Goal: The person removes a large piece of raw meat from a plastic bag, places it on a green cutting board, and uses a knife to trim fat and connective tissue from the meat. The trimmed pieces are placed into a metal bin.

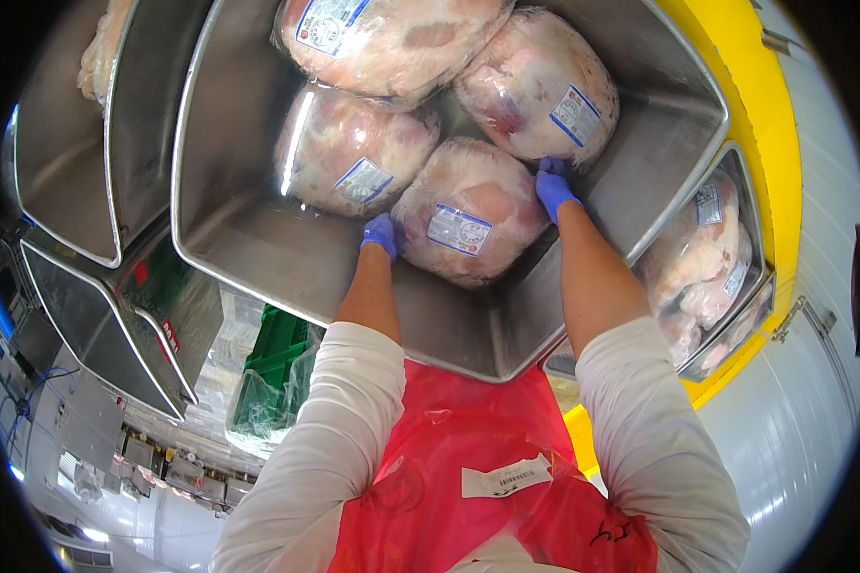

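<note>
Red plastic apron (468, 420) and white sleeves (344, 387) sit closest to us, at six o'clock; past them opens a deep stainless-steel tub (234, 210). Inside it, toward six o'clock, we find the nearest bagged cut of raw meat (473, 196), labelled and film-wrapped. Our blue-gloved left hand (379, 232) touches its nine o'clock side, fingers bent; our right hand (554, 188) lies at its two o'clock, fingers curled close. We cannot tell whether either pinches plastic. We judge that smooth gloves on glossy wrap could let this heavy-looking load slip, hard pulling could tear its covering, and the neighbouring bagged cut (344, 158), at ten o'clock, could roll against our left fingers.
</note>
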